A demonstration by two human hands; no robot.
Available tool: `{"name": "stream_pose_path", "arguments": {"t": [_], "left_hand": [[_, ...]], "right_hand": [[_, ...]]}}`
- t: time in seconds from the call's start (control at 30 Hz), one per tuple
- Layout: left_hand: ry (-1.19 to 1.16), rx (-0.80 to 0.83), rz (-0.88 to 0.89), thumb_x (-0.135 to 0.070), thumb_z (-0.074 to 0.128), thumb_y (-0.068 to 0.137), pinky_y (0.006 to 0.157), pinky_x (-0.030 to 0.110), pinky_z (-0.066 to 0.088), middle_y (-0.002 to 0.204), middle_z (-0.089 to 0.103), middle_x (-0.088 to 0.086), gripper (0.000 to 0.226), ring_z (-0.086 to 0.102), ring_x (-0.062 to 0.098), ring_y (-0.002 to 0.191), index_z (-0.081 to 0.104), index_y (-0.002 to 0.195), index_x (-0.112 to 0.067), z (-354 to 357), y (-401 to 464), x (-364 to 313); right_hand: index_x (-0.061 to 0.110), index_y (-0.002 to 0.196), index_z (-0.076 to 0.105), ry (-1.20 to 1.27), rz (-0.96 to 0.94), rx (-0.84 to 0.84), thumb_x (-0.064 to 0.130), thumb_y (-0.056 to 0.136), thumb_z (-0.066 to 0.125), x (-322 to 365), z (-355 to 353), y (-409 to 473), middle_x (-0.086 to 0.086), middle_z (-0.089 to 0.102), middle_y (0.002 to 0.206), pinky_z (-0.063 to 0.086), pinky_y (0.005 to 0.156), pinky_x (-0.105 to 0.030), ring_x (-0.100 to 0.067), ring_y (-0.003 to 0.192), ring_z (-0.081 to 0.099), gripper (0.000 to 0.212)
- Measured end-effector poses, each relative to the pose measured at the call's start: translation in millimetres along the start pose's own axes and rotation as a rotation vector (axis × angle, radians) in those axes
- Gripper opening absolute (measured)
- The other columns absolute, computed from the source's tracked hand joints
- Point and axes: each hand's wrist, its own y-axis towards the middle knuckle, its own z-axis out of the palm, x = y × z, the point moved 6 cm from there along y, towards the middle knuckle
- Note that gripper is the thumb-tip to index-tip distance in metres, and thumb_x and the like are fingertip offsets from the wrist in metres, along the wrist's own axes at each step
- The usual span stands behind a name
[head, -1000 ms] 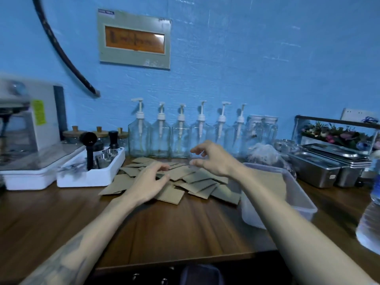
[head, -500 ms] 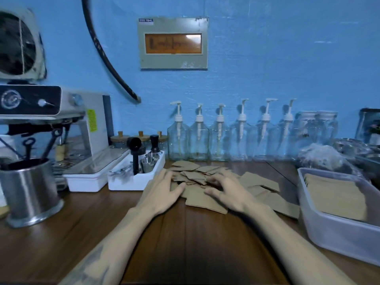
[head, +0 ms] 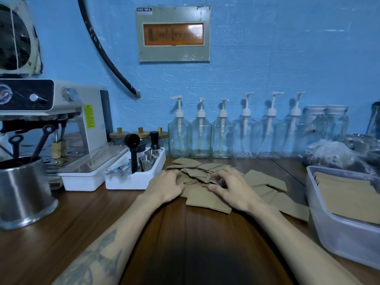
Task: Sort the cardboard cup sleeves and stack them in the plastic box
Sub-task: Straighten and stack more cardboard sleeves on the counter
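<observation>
A loose pile of brown cardboard cup sleeves point(head: 200, 171) lies on the wooden counter in front of the pump bottles. My left hand point(head: 166, 186) rests on the pile's left edge with its fingers curled over several sleeves. My right hand point(head: 232, 189) sits on the pile's middle, its bent fingertips and thumb pinching sleeves above a large sleeve point(head: 205, 200) at the front. More flat sleeves point(head: 265, 179) spread to the right. The translucent plastic box point(head: 337, 233) stands at the right edge and holds a flat stack of sleeves point(head: 349, 194).
A white tray of barista tools point(head: 133, 177) stands just left of the pile, with an espresso machine point(head: 72, 120) and a steel pot point(head: 22, 192) further left. Glass pump bottles point(head: 201, 138) line the wall. A plastic bag point(head: 333, 153) lies behind the box.
Both hands came down from above onto the pile, and their fingers have since curled inward, drawing sleeves together. The view swung left, so the box now sits at the right edge.
</observation>
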Motion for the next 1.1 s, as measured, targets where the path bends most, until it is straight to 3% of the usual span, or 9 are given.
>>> {"name": "stream_pose_path", "arguments": {"t": [0.27, 0.43, 0.57, 0.73, 0.83, 1.0, 1.1], "left_hand": [[0.191, -0.108, 0.245, -0.030, 0.048, 0.102, 0.078, 0.037, 0.052, 0.102, 0.071, 0.005, 0.022, 0.063, 0.029, 0.098, 0.067, 0.111, -0.024, -17.7, -14.0, -13.4], [0.298, -0.232, 0.435, -0.027, 0.040, 0.104, 0.085, 0.035, 0.051, 0.118, 0.066, -0.009, 0.028, 0.059, 0.017, 0.108, 0.059, 0.124, -0.031, -29.7, -36.6, -20.3], [0.413, -0.429, 0.567, -0.015, 0.058, 0.096, 0.076, 0.033, 0.049, 0.101, 0.064, -0.002, 0.017, 0.057, 0.021, 0.090, 0.066, 0.110, -0.018, -44.2, -53.4, -39.6], [0.229, -0.517, 0.647, -0.019, 0.055, 0.100, 0.070, 0.036, 0.047, 0.095, 0.062, 0.001, 0.013, 0.054, 0.023, 0.082, 0.066, 0.104, -0.014, -50.8, -62.5, -60.0], [0.138, -0.492, 0.742, -0.018, 0.058, 0.100, 0.071, 0.037, 0.050, 0.094, 0.062, 0.003, 0.012, 0.055, 0.023, 0.082, 0.067, 0.104, -0.011, -46.5, -67.4, -72.3], [-0.062, -0.398, 0.728, -0.026, 0.056, 0.101, 0.082, 0.036, 0.050, 0.104, 0.062, -0.004, 0.018, 0.058, 0.016, 0.097, 0.064, 0.113, -0.015, -39.0, -64.8, -77.2], [-0.169, -0.463, 0.665, -0.028, 0.058, 0.100, 0.082, 0.020, 0.048, 0.103, 0.057, -0.011, 0.018, 0.056, 0.002, 0.094, 0.060, 0.116, -0.020, -46.1, -62.5, -67.5]], "right_hand": [[0.021, 0.125, 0.062, 0.013, 0.005, -0.014, 0.043, 0.093, 0.062, -1.8, -4.1, -6.0, 0.004, 0.056, 0.115, 0.039, 0.099, -0.031, -0.012, 0.107, 0.048, 0.039], [0.022, 0.128, 0.061, 0.048, -0.015, -0.008, 0.044, 0.094, 0.062, 4.5, -5.5, -8.2, 0.005, 0.055, 0.122, 0.040, 0.102, -0.033, -0.013, 0.115, 0.047, 0.040], [0.025, 0.131, 0.058, 0.075, -0.059, -0.018, 0.044, 0.092, 0.064, 11.5, -6.8, -10.9, 0.007, 0.054, 0.122, 0.041, 0.099, -0.028, -0.009, 0.113, 0.046, 0.044], [0.035, 0.133, 0.053, 0.178, -0.135, -0.070, 0.047, 0.085, 0.070, 20.2, -10.6, -14.8, 0.015, 0.054, 0.117, 0.040, 0.087, -0.013, 0.004, 0.105, 0.051, 0.052], [0.034, 0.121, 0.062, 0.179, -0.195, -0.134, 0.041, 0.087, 0.071, 25.7, -11.8, -13.5, 0.017, 0.060, 0.107, 0.039, 0.080, -0.008, 0.003, 0.098, 0.055, 0.036], [0.025, 0.099, 0.072, 0.103, -0.237, -0.178, 0.030, 0.090, 0.070, 25.4, -10.7, -11.3, 0.011, 0.068, 0.094, 0.049, 0.080, -0.029, -0.007, 0.088, 0.059, 0.010], [0.026, 0.097, 0.072, 0.112, -0.205, -0.245, 0.025, 0.090, 0.068, 20.4, -17.6, -12.0, 0.013, 0.069, 0.092, 0.048, 0.076, -0.023, -0.004, 0.084, 0.059, 0.008]]}}
